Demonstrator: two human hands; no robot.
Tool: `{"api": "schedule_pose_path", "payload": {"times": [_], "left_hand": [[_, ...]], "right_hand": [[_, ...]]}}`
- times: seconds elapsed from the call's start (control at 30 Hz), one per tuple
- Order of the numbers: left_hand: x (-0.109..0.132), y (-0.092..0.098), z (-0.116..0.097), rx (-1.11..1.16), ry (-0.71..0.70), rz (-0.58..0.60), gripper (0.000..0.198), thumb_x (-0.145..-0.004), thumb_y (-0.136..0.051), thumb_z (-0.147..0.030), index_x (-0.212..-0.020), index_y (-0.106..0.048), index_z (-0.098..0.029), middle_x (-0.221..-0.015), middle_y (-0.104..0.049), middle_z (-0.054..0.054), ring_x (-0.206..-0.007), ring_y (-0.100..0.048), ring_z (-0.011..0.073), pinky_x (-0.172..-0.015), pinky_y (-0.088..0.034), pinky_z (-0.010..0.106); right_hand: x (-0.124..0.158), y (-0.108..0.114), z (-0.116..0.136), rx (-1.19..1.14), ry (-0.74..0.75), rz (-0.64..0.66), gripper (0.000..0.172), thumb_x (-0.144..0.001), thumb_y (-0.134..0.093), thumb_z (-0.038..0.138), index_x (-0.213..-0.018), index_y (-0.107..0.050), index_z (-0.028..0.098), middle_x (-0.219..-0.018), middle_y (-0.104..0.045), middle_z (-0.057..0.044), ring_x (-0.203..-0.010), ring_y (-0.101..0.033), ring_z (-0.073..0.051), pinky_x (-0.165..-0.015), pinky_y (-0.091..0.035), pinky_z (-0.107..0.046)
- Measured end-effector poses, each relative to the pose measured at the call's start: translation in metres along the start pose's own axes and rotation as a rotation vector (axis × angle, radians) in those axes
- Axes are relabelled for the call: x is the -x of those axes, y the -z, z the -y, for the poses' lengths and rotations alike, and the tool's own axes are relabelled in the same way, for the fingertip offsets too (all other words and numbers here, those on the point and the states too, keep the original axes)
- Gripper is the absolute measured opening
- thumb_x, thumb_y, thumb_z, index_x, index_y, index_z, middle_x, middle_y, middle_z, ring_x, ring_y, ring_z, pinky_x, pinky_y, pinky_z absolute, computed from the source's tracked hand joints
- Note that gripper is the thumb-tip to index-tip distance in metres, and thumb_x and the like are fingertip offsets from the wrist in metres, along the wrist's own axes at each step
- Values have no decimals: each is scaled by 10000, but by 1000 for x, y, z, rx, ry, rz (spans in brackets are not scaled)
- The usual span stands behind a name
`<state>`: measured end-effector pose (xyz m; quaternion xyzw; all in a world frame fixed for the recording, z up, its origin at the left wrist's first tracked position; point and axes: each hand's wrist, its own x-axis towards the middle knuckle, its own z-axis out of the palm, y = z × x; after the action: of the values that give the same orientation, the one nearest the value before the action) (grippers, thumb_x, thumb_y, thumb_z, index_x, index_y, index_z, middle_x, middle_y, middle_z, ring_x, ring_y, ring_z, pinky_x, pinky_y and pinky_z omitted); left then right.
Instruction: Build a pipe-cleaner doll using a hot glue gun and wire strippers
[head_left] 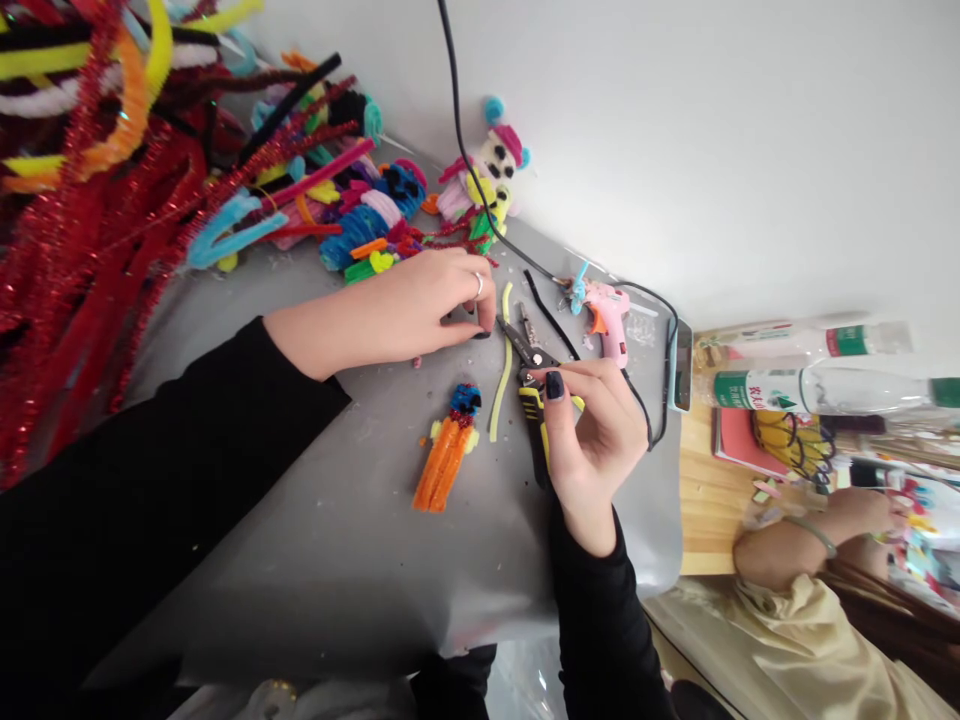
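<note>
My left hand [450, 300], with a ring on one finger, is above the grey table cover [360, 560]. Its thumb and fingertips are drawn together near the tips of the pliers; what they hold, if anything, is too small to make out. My right hand [596, 430] pinches thumb and forefinger over the pliers [534, 425], which have black and yellow handles. Whether it grips them or something tiny is unclear. A pale yellow pipe cleaner [501, 370] and a black pipe cleaner [553, 318] flank the pliers. Nearer me lies a small orange pipe-cleaner figure [442, 460] with a blue head.
A pink glue gun [609, 315] rests by the wall, its black cord [455, 90] crossing the view. Pipe cleaners [150, 190] heap at left, beside finished figures [495, 165]. Bottles [817, 388] and another person's arm [795, 545] are at right.
</note>
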<state>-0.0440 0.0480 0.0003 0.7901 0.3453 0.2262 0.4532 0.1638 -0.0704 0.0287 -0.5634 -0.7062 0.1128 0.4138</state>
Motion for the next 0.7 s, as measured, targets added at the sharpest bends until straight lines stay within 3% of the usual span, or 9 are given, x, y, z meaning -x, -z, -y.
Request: {"api": "schedule_pose_path", "payload": {"times": [0.13, 0.33, 0.53, 0.7], "left_hand": [[2, 1, -12, 176, 93, -70, 137, -861, -695, -362, -873, -687, -225, -891, -680, 39, -820, -671, 196, -647, -567, 280], [-1, -9, -19, 409, 85, -102, 274, -817, -786, -361, -963, -620, -200, -922, -726, 56, -871, -709, 192, -779, -607, 329], [-3, -15, -19, 440, 195, -98, 295, -813, -792, -355, -999, -606, -221, -930, -746, 50, -864, -744, 225, -674, -602, 317], [-3, -14, -17, 477, 188, -129, 294, -821, -774, -344, -1019, -602, -210, -881, -748, 46, -850, -740, 219, -731, -599, 335]], "right_hand": [[0, -5, -6, 0, 27, -39, 166, -968, -621, 158, -1042, -726, 264, -945, -709, -45, -854, -668, -204, -771, -574, -395], [-5, -14, -3, 46, 41, -13, 136, -966, -649, 149, -1045, -679, 256, -985, -717, -50, -928, -696, -195, -821, -590, -364], [-9, -20, -2, 148, 28, -3, 86, -983, -664, 199, -1044, -699, 248, -987, -757, -54, -918, -731, -200, -819, -612, -373], [-8, -20, -3, 115, 42, -44, 77, -980, -667, 182, -957, -709, 242, -932, -769, -46, -868, -728, -195, -789, -590, -369]]}}
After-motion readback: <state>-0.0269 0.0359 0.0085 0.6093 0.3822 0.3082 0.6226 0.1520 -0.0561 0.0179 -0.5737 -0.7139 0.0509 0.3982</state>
